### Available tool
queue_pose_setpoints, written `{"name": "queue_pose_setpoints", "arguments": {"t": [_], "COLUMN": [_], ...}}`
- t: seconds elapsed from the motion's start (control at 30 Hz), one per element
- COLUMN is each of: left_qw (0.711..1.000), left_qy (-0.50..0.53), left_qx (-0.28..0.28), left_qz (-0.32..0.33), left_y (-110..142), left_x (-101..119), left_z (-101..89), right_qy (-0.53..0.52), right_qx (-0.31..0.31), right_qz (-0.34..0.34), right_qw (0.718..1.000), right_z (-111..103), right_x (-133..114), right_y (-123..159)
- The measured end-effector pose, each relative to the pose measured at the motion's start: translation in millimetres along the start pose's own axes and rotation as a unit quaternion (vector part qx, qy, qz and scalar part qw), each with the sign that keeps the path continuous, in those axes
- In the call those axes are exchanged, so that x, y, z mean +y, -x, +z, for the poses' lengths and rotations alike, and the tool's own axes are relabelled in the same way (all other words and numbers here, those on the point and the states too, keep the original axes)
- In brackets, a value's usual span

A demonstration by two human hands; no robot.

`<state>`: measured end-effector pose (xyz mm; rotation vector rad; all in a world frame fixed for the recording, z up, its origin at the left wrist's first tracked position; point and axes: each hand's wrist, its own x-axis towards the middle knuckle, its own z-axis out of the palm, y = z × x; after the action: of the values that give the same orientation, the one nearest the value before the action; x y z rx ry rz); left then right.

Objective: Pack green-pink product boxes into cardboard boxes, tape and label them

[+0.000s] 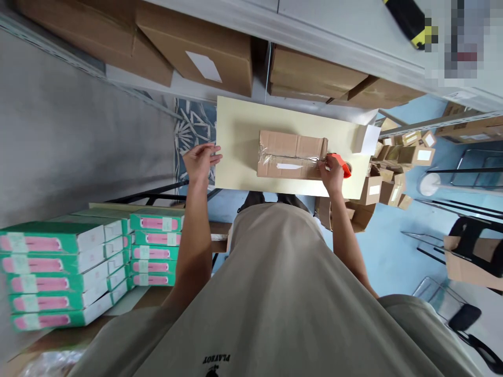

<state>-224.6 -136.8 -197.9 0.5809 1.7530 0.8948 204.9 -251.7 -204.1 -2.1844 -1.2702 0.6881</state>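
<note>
Brown cardboard box (291,155) lay lengthwise left-to-right near the frame's centre, right end nearest the curled right hand (331,174), its hold on the orange tape dispenser (343,164) unclear, the empty, half-open left hand (200,160) farther off.

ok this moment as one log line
left hand: empty, by table; right hand: at right end of carton, by orange tape dispenser; carton: on table

Grey wall (110,125) fills the left, pale blue floor (379,262) opens out right, a long whitish shelving unit (346,34) crosses up ahead, and there, far right, sits a black chair (460,227)!
</note>
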Motion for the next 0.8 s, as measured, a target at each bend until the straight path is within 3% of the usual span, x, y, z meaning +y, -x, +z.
{"name": "queue_pose_setpoints", "arguments": {"t": [0.17,0.3,0.43,0.53,0.67,0.8], "left_qw": [1.000,0.998,0.994,0.994,0.996,0.982], "left_qy": [-0.022,-0.030,-0.028,-0.026,-0.056,-0.103], "left_qx": [-0.005,-0.045,-0.099,-0.097,-0.041,0.149], "left_qz": [0.005,0.015,0.031,0.044,0.052,0.050], "left_y": [32.4,64.1,87.6,94.0,79.9,40.1], "left_x": [-2.6,-1.0,6.5,11.7,18.5,34.6], "left_z": [33.7,62.0,73.7,74.3,60.7,16.5], "right_qy": [-0.024,-0.055,-0.071,-0.075,-0.079,-0.089], "right_qx": [-0.024,-0.064,-0.076,-0.077,-0.082,-0.091], "right_qz": [-0.013,-0.023,-0.027,-0.032,-0.026,-0.025], "right_qw": [0.999,0.996,0.994,0.994,0.993,0.992], "right_z": [-0.3,0.2,0.9,0.7,-0.4,-0.7], "right_x": [6.6,12.8,16.8,17.6,15.1,11.7], "right_y": [-3.7,-7.9,-11.3,-12.8,-13.6,-13.2]}}
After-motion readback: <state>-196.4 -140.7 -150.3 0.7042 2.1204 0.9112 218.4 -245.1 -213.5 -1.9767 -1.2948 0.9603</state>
